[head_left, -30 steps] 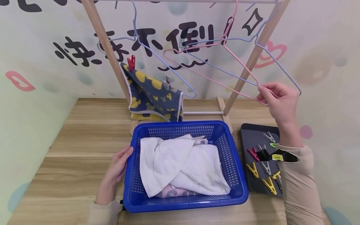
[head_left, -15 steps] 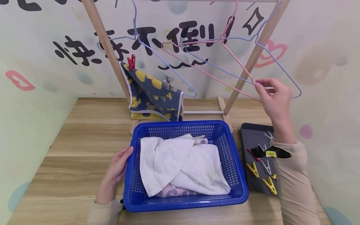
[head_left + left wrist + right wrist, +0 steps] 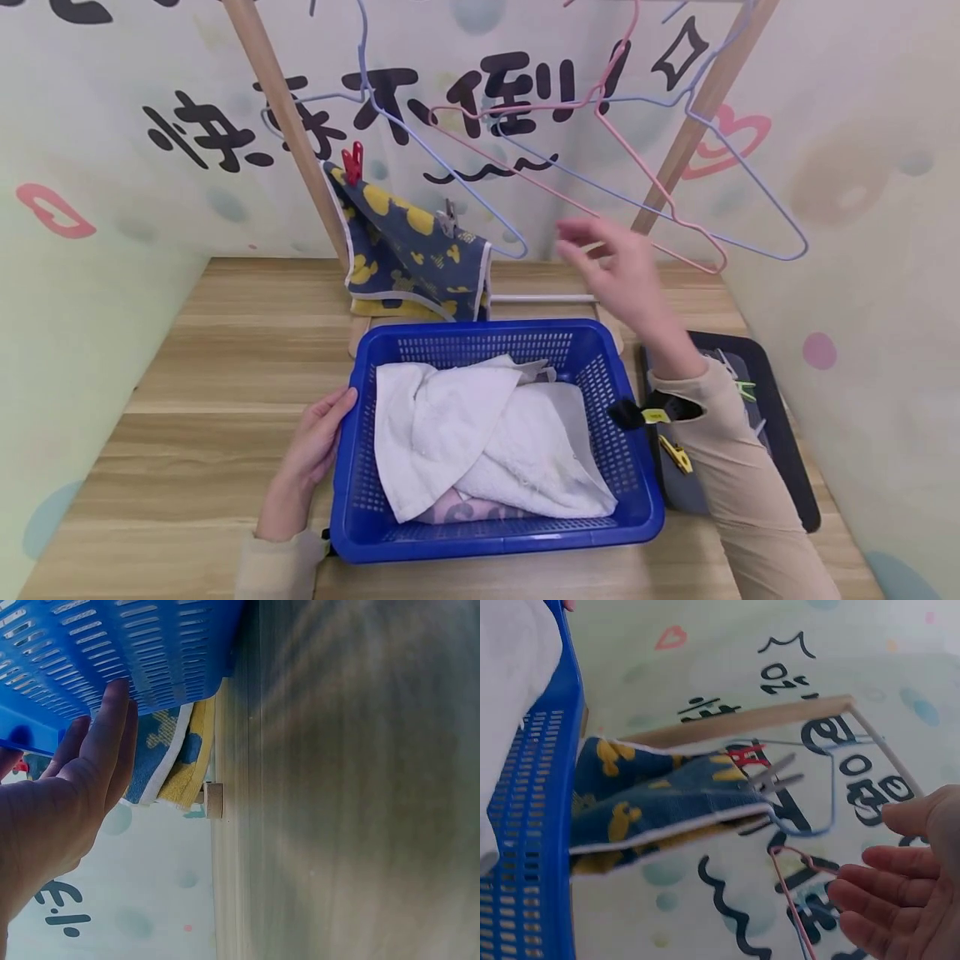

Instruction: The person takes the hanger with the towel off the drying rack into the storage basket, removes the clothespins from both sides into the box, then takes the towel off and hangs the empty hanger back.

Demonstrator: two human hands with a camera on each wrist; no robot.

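Head view shows us the right hand (image 3: pixel 618 271) right of centre, somewhat blurred, its fingers loosely bent with a gap to the thumb and nothing between them. We see the pink hanger (image 3: pixel 634 157) in the upper right of the frame; its lower bar passes behind that hand, and the fingers hold no part of it. Blue hangers (image 3: pixel 450 169) hang to either side.

Below the right fingers, we find the blue basket (image 3: pixel 495 546) at lower centre, with white towels (image 3: pixel 480 433) inside, well apart from both hands' fingers. Our left hand (image 3: pixel 311 437) is at the basket's left rim: the thumb lies at the edge, and from the left wrist we see nearly straight fingers against the outer wall.

Behind the basket, left of centre, a patterned cloth (image 3: pixel 412 250) bears a red clip (image 3: pixel 352 162) and a grey clip (image 3: pixel 448 218). At lower right, the forearm partly covers a dark tray (image 3: pixel 791 467) holding clips.

From the right wrist, we see the fingers apart at lower right, pink wire just left of their tips.
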